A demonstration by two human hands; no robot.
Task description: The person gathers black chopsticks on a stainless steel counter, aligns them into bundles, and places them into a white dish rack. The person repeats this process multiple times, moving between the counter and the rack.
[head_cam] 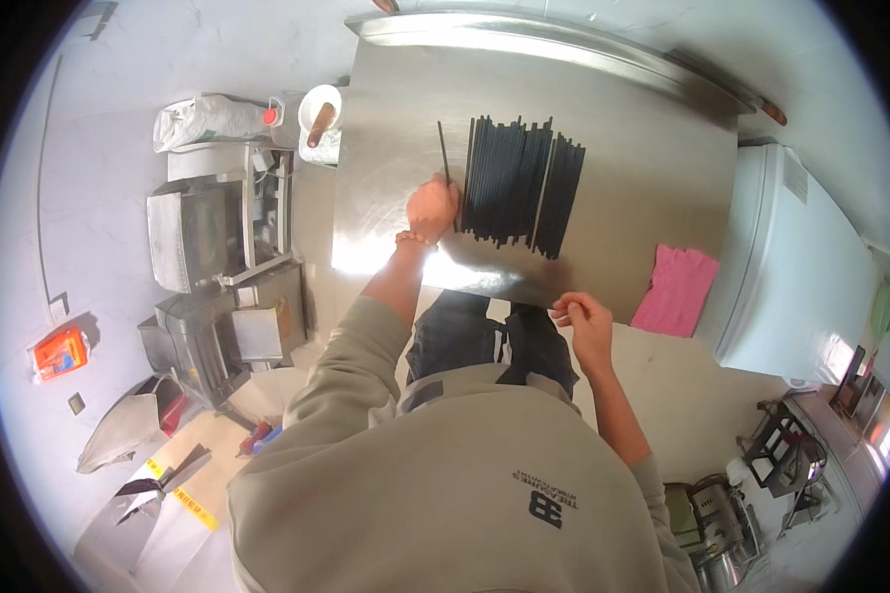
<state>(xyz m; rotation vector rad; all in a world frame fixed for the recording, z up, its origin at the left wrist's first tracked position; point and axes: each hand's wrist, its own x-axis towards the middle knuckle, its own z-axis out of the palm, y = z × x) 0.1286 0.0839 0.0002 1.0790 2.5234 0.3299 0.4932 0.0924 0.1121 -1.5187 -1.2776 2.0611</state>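
Note:
On the steel tabletop (638, 170), my left hand (434, 206) is curled over a single thin black stick (443, 144). Its far end sticks out beyond my knuckles, and a short piece shows near my wrist. My fingertips are hidden under the hand. Just to the right lies a flat row of many black sticks (504, 178), side by side with uneven ends. A narrower group of black sticks (560, 196) sits right of a thin gap. My right hand (589, 326) hovers at the table's front edge, fingers loosely bent, with nothing visible in it.
A pink cloth (675, 290) lies at the table's right front corner, beside a white appliance (793, 259). A raised metal strip (534, 48) runs along the back edge, near a brown handle (773, 113). At left stand a white bowl (319, 96) and metal equipment (193, 230).

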